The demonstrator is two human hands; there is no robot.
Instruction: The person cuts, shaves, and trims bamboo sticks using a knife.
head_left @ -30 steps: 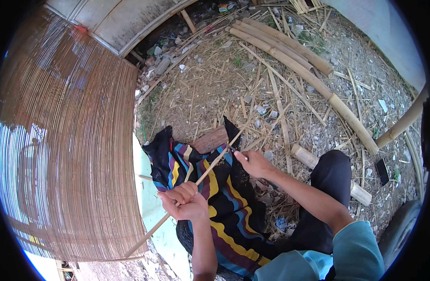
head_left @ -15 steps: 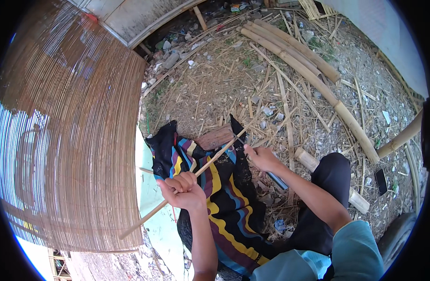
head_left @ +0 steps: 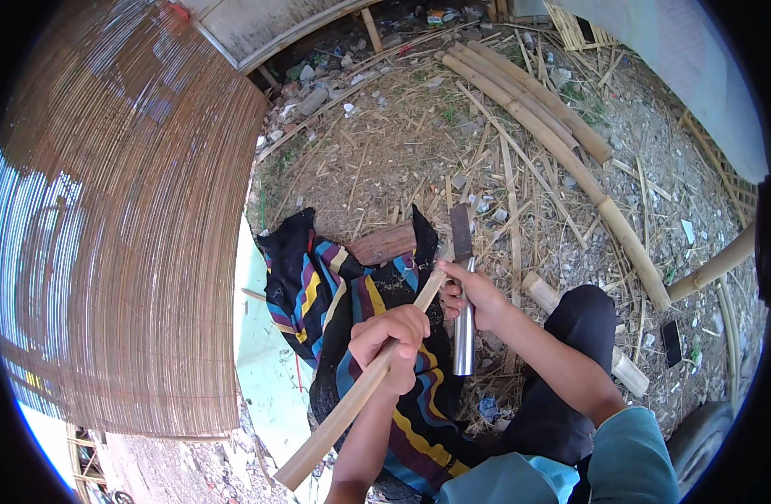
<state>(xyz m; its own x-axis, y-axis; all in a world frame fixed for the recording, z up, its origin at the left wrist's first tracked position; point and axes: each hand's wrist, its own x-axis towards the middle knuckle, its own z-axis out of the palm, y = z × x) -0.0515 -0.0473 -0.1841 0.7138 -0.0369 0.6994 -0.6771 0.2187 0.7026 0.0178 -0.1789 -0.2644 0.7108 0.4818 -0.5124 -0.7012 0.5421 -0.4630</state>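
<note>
My left hand (head_left: 391,343) is closed around a pale bamboo strip (head_left: 339,420) that slants from the lower left up to the right. In my right hand (head_left: 474,294) is a knife (head_left: 464,340) with a shiny metal handle; its dark blade points away from me, beside the strip's far end. My right thumb lies at that end, seemingly touching it. Beneath both hands a black cloth with yellow, blue and maroon stripes (head_left: 310,290) covers my lap. A rough block of wood (head_left: 384,244) lies at the cloth's far edge.
A large slatted bamboo blind (head_left: 133,252) fills the left side. Long bamboo poles (head_left: 562,160) lie at the far right, among scattered splinters and stones. Short bamboo pieces (head_left: 629,371) and a dark phone (head_left: 671,343) are by my right knee, with a tire (head_left: 703,441) nearer.
My left hand has moved right, and the strip now stands steeper and closer to me. The knife has swung from lying across the strip to pointing away beside it.
</note>
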